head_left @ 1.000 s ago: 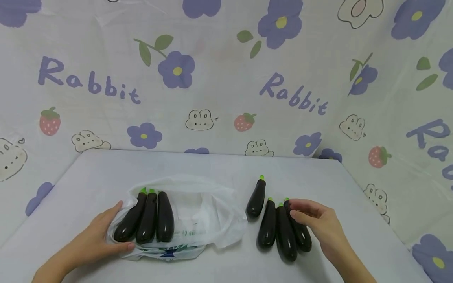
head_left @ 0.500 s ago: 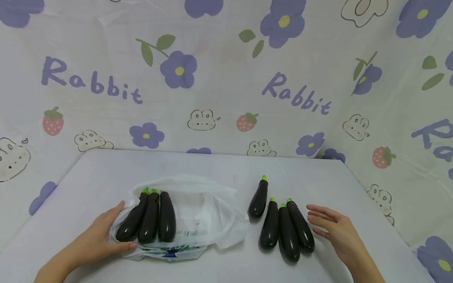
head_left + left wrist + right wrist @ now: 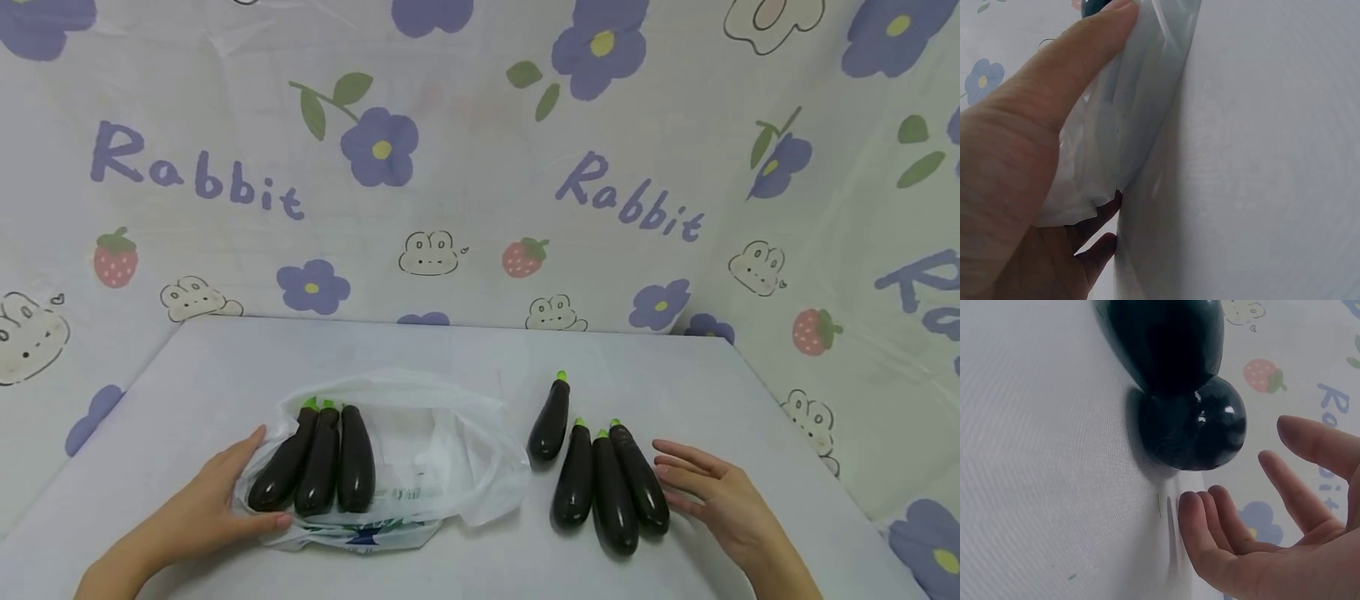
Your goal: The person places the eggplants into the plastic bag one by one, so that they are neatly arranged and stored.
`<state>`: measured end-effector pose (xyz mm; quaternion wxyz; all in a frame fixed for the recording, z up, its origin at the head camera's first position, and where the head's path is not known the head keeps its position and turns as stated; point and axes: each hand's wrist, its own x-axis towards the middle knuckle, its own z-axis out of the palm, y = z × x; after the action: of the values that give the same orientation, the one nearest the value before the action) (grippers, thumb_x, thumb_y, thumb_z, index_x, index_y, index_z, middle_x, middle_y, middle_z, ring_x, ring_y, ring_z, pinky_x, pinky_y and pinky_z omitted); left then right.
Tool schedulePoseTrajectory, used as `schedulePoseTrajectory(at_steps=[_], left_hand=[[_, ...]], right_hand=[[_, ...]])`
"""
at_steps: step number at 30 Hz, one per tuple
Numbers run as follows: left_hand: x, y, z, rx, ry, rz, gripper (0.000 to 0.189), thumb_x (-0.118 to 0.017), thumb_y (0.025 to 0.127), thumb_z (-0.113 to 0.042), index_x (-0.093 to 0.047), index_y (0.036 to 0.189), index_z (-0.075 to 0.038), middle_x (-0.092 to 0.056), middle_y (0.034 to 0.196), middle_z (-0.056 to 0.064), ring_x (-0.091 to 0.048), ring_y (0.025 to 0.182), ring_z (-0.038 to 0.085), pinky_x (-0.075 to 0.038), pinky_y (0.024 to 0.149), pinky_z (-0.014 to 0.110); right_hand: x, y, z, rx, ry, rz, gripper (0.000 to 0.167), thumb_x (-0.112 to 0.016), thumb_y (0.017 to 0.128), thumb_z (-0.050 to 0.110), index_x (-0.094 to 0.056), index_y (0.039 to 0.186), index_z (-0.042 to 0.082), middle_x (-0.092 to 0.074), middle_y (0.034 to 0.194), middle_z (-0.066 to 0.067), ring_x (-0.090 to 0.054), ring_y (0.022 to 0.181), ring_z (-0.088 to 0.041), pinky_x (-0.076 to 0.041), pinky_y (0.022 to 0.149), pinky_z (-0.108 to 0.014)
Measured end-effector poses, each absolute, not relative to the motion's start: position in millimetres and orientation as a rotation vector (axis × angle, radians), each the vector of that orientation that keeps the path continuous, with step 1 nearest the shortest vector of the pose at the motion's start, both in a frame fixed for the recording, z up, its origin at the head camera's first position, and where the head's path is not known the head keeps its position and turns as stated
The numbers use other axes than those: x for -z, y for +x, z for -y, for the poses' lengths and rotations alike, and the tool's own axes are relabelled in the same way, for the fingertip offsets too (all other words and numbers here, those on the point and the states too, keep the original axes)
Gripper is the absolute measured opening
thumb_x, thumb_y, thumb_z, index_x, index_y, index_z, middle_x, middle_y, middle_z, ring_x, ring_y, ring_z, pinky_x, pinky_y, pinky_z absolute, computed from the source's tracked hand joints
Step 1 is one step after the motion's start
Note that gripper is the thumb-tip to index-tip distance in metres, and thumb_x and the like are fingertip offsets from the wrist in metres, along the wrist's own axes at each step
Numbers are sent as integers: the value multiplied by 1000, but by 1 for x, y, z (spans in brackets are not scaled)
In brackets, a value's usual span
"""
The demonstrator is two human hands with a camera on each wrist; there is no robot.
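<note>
Since one second ago, the right hand (image 3: 723, 500) has moved away from the rightmost eggplant (image 3: 640, 479). Now, in the head view, it stands just beside this eggplant, fingers loosely spread and holding nothing. Seven eggplants are seen, all glossy and nearly black, with a narrow neck, a fat rounded end and a bright green stem tip. Three eggplants (image 3: 356, 458) lie side by side on the left part of the white plastic bag (image 3: 487, 471), with its edges around them; the other four lie on the table (image 3: 240, 358), to the right of the bag. At the bag's left end is the left hand (image 3: 198, 512), with wide-set thumb and fingers.

What the head view hides, the left wrist view shows — fingers behind the plastic, thumb along its near side, so the hand holds the bag between them.

Only the right wrist view shows the fat ends closely — two of them touch — and the fingers clearly apart from them.
</note>
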<state>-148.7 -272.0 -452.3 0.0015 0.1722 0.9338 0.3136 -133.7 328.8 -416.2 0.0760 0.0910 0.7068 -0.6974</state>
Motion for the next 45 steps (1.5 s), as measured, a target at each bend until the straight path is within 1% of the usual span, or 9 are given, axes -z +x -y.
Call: schedulePoseTrajectory(at_steps=[6,10,18,24,30,37,42,45], left_hand=[[452,-149,275,-985,537,-2935,118,-85,72,-49,-19,154,3,-33,147,34,-30,131,53,-29,99,71],[451,-148,275,-984,537,-2936,118,-85,71,-49,-19,154,3,-32,147,34,-30,131,53,-28,99,70],[453,-148,273,-986,543,-2927,119,-84,72,-51,-18,155,2,-31,148,33,-30,131,52,-29,100,70],[454,-149,273,-977,553,-2929,119,-84,72,-51,-18,155,3,-32,148,32,-30,131,52,-29,100,69],[454,-149,274,-974,550,-2942,119,-84,72,-52,-19,155,2,-33,148,32,-31,131,51,-29,100,69],[456,-148,275,-966,546,-2959,119,-84,71,-53,-20,154,3,-34,147,32,-32,131,52,-29,100,69],[455,-148,275,-949,542,-2957,119,-83,71,-53,-19,155,1,-35,147,32,-32,131,51,-30,100,69],[453,-148,274,-954,547,-2958,119,-83,71,-54,-20,154,2,-34,147,32,-32,131,51,-30,100,68]], right_hand=[[419,-137,-327,2098,288,-2068,38,-68,93,9,-65,131,12,-60,130,-9,-62,108,-12,-52,88,-36],[421,-137,-325,2071,312,-2066,39,-69,92,11,-65,131,14,-59,131,-9,-61,108,-11,-52,87,-35],[419,-136,-325,2044,342,-2075,45,-72,90,12,-63,134,11,-60,129,-9,-62,106,-12,-52,86,-35],[420,-137,-326,2032,386,-2054,49,-74,89,13,-61,136,11,-58,132,-9,-61,107,-13,-52,86,-36],[420,-138,-324,2028,395,-2046,49,-74,89,12,-61,136,10,-58,132,-9,-61,107,-14,-52,86,-36],[421,-139,-321,1992,446,-2072,51,-75,87,11,-61,136,9,-56,136,-12,-61,107,-15,-51,84,-37],[422,-138,-320,1978,448,-2083,54,-75,88,11,-58,139,9,-54,137,-14,-60,108,-16,-51,86,-37],[421,-138,-320,1969,449,-2093,55,-75,88,11,-57,139,8,-54,138,-15,-61,108,-16,-51,87,-37]])
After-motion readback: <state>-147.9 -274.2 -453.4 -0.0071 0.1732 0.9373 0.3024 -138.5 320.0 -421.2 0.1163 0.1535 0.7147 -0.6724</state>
